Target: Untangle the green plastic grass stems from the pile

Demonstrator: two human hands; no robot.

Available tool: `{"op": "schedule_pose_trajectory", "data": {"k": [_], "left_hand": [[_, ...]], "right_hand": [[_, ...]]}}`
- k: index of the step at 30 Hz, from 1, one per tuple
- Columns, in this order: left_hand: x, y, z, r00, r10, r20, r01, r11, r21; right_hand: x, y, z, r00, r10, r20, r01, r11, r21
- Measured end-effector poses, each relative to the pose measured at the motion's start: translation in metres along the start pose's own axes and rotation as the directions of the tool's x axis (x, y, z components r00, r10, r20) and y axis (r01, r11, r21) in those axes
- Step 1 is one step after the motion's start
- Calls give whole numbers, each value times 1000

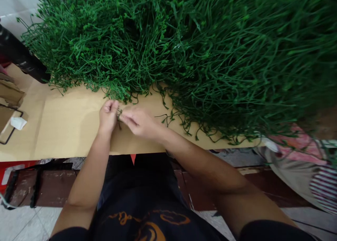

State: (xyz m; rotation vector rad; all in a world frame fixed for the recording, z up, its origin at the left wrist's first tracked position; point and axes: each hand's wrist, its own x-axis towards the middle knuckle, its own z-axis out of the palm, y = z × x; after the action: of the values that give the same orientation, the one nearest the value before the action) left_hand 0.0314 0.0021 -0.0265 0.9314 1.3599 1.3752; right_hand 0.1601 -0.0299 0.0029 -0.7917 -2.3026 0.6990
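A large heap of thin green plastic stems (158, 41) covers the back of the tan table (65, 128). At the heap's front edge, my left hand (108, 115) is closed, its thumb and fingers pinched together. Just right of it my right hand (138, 121) is also pinched, slightly blurred. A small green stem piece (119, 114) shows between the two hands, at the fingertips of both. Several loose stems (171, 118) lie on the table to the right of my right hand.
A black cylindrical object (25, 57) leans at the left beside the heap. Cardboard (10, 93) and a white crumpled tissue (18, 123) lie at the far left. A person in striped clothing (323, 186) is at the right edge. A dark red bench (52, 188) stands below the table.
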Motion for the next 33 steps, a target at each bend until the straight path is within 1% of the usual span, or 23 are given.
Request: {"op": "schedule_pose_trajectory", "data": {"k": [1, 2, 3, 4, 5, 6, 7, 8, 9, 10, 11, 12, 14, 17, 19, 21, 24, 25, 26, 28, 30, 33], "left_hand": [[2, 1, -1, 998, -13, -62, 12, 1000, -20], [4, 3, -2, 993, -30, -111, 25, 999, -46], [5, 5, -3, 990, -47, -134, 37, 997, -71], [6, 7, -4, 990, -57, -128, 46, 995, -90], [5, 9, -6, 993, -59, -100, 49, 993, -104], [3, 11, -7, 996, -61, -65, 53, 992, -117], [1, 12, -8, 998, -59, -31, 55, 989, -136], [-2, 13, -10, 998, -57, -6, 56, 986, -157], [-4, 14, -11, 998, -56, 5, 56, 982, -180], [-5, 14, -12, 998, -58, 9, 58, 978, -199], [-5, 14, -13, 998, -62, 11, 63, 975, -212], [-5, 13, -13, 998, -68, 15, 69, 974, -217], [-4, 12, -13, 997, -73, 37, 79, 973, -216], [-2, 9, -12, 997, -51, 61, 63, 975, -214], [-1, 8, -11, 998, -35, 54, 46, 974, -221], [-1, 8, -11, 999, -26, 43, 35, 973, -230], [-1, 7, -11, 999, -31, 23, 35, 970, -242], [-1, 7, -11, 999, -32, 12, 34, 968, -249], [-1, 8, -10, 999, -32, 1, 31, 966, -257], [-1, 7, -10, 1000, -28, -8, 25, 962, -273], [-1, 6, -10, 1000, -25, 4, 25, 959, -283], [-2, 5, -10, 999, -30, 34, 39, 956, -291]], "right_hand": [[-4, -13, -1, 991, -121, 51, 119, 992, 29], [-8, -26, -4, 964, -246, 105, 239, 969, 68], [-10, -37, -6, 926, -346, 154, 332, 937, 109], [-12, -47, -10, 900, -399, 176, 376, 914, 149], [-12, -52, -13, 902, -395, 173, 363, 912, 190], [-11, -53, -17, 933, -332, 140, 293, 926, 239], [-9, -50, -20, 971, -220, 89, 184, 934, 305], [-7, -43, -23, 996, -78, 37, 57, 920, 388], [-4, -34, -25, 997, 73, 6, -68, 879, 471], [-2, -23, -25, 978, 211, -6, -174, 822, 542], [-1, -13, -24, 949, 317, -4, -252, 764, 594], [1, -3, -21, 921, 390, 3, -306, 719, 624], [2, 12, -13, 877, 480, 18, -383, 676, 630], [5, 23, 1, 828, 561, 2, -469, 690, 551], [7, 24, 9, 808, 586, -53, -488, 718, 497], [9, 21, 15, 800, 585, -136, -469, 750, 467], [8, 14, 21, 791, 547, -274, -402, 802, 443], [8, 12, 22, 790, 534, -301, -385, 814, 435], [7, 11, 23, 795, 524, -305, -377, 821, 430], [9, 12, 27, 810, 526, -261, -391, 815, 427], [12, 16, 31, 818, 536, -209, -414, 801, 432], [18, 25, 35, 821, 540, -185, -417, 789, 452]]}}
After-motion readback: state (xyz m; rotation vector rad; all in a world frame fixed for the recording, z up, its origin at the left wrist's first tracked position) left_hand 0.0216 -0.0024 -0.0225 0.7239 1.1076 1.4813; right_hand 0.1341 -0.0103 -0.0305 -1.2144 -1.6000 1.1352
